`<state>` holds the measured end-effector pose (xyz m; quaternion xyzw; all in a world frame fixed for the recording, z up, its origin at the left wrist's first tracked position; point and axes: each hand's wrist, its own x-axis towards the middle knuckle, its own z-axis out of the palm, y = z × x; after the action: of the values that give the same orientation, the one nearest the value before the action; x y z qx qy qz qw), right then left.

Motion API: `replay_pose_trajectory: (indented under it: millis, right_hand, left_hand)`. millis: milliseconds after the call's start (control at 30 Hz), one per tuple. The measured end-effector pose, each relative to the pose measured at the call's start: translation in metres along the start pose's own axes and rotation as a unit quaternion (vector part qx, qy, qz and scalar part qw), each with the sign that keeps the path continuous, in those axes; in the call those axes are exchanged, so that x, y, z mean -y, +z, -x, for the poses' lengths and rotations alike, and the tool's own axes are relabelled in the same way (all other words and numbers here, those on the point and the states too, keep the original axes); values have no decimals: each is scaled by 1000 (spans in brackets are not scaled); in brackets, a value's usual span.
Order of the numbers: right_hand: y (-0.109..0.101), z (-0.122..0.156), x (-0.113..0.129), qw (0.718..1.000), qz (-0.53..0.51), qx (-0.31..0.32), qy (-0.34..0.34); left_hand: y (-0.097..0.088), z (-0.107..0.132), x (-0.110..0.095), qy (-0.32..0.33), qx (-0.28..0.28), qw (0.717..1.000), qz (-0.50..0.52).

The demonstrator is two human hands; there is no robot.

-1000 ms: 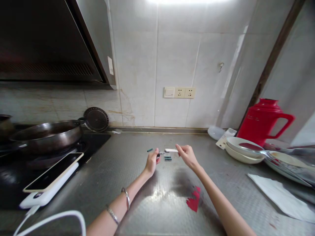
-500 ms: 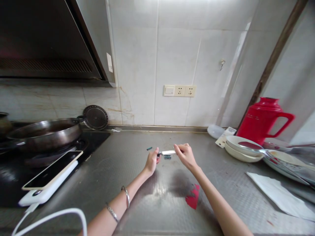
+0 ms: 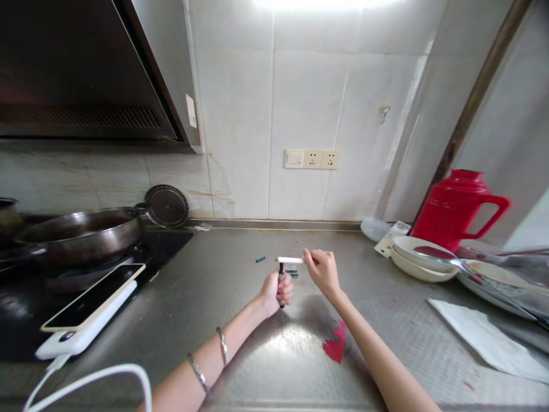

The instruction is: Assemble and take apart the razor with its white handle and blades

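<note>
My left hand (image 3: 278,292) is closed in a fist around a dark, slim pen-shaped piece (image 3: 282,268), which stands upright and sticks out above and below the fingers. My right hand (image 3: 322,268) pinches the right end of a white pen (image 3: 291,260). The pen lies level, its small dark tip pointing left, just above the top of the dark piece; whether the two touch I cannot tell. Behind my left hand, small dark teal tubes (image 3: 292,273) lie on the steel counter (image 3: 240,355). Another teal tube (image 3: 260,259) lies apart to the left.
On the left, a phone (image 3: 94,297) lies on a white power bank with a cable, near a pan (image 3: 86,232) on the stove. At right stand a red jug (image 3: 457,209), stacked bowls (image 3: 422,269) and a white sheet (image 3: 489,337). A red patch (image 3: 335,343) marks the counter.
My left hand has turned and dropped slightly, so its dark piece now stands upright. The white pen, earlier in line with my left hand's piece, is now apart from that line and slightly higher.
</note>
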<state>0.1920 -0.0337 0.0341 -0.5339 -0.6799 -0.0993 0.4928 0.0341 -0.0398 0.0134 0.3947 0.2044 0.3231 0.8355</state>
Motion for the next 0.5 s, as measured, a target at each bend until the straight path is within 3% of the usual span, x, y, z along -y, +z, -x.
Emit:
replay_pose_trajectory:
  millis: [167, 333, 500]
  right_hand:
    - [-1, 0, -13, 1000, 15, -3, 1]
    - [4, 2, -4, 999, -23, -29, 32]
    - [7, 2, -6, 998, -47, -1, 40]
  left_hand:
    - [-1, 1, 0, -25, 44, 996, 74]
    - [1, 3, -2, -38, 65, 993, 91]
    - [4, 3, -2, -59, 96, 989, 95]
